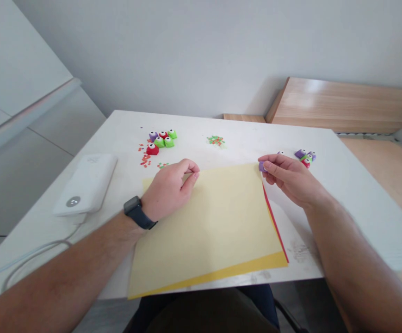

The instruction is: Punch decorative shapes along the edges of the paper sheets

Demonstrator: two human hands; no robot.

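Note:
Sheets of cream-yellow paper (214, 217) lie stacked near the table's front edge. Deeper yellow and red sheets peek out below them along the front and right sides. My left hand (169, 187), wearing a dark watch, rests over the upper left of the stack with thumb and fingertips pinched at its far edge. At the far right corner, my right hand (289, 178) grips a small purple craft punch (262, 167) between thumb and fingers. The punch sits at the paper's corner; whether the corner is inside its slot I cannot tell.
Several red, green and purple punches (159, 142) stand at the back left, others (306, 156) behind my right hand. Orange and green paper bits (216, 140) are scattered at the back. A white power bank (88, 182) with a cable (37, 252) lies left.

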